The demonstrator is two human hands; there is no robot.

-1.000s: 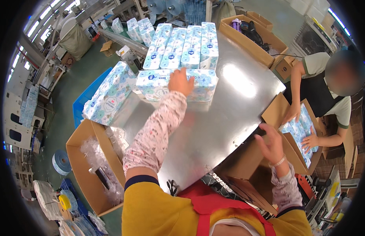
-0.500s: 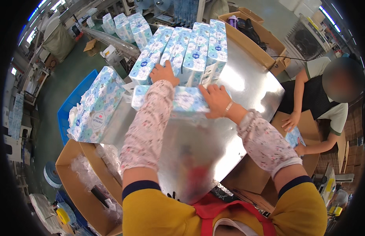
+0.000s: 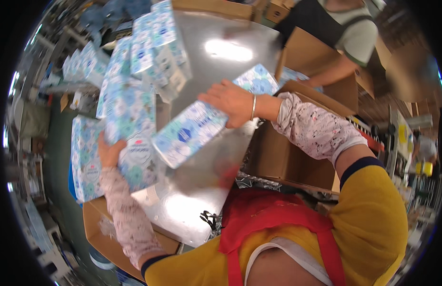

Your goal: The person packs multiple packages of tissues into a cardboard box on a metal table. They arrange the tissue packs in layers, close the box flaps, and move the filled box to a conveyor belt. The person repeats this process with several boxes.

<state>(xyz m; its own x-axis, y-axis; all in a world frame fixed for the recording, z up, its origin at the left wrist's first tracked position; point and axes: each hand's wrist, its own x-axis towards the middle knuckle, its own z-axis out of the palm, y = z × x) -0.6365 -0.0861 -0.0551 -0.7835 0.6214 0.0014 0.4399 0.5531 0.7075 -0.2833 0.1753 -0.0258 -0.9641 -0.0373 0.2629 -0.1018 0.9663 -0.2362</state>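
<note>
My right hand (image 3: pixel 233 102) is closed over the middle of a long tissue pack (image 3: pixel 182 136) in blue floral wrap, tilted above the metal table (image 3: pixel 202 62). At the left, my left hand (image 3: pixel 109 151) grips the edge of another floral tissue pack (image 3: pixel 137 128), its thumb on the pack's face and its other fingers partly hidden. Just left of that hand, a similar pack (image 3: pixel 87 167) leans at the table's side. Several more floral packs (image 3: pixel 161 28) stand together at the table's far left.
An open cardboard box (image 3: pixel 273 148) sits by the table's right edge. Beyond it a co-worker's arm (image 3: pixel 335 71) reaches into another carton (image 3: pixel 302 47). Below my left forearm is a cardboard box (image 3: pixel 97 214) holding clear plastic. Packs (image 3: pixel 90 62) stand on a machine line at far left.
My view has turned toward the right. My right hand has lifted a tissue pack and swung it rightward at a slant. My left hand has shifted left to a pack beside the leaning one.
</note>
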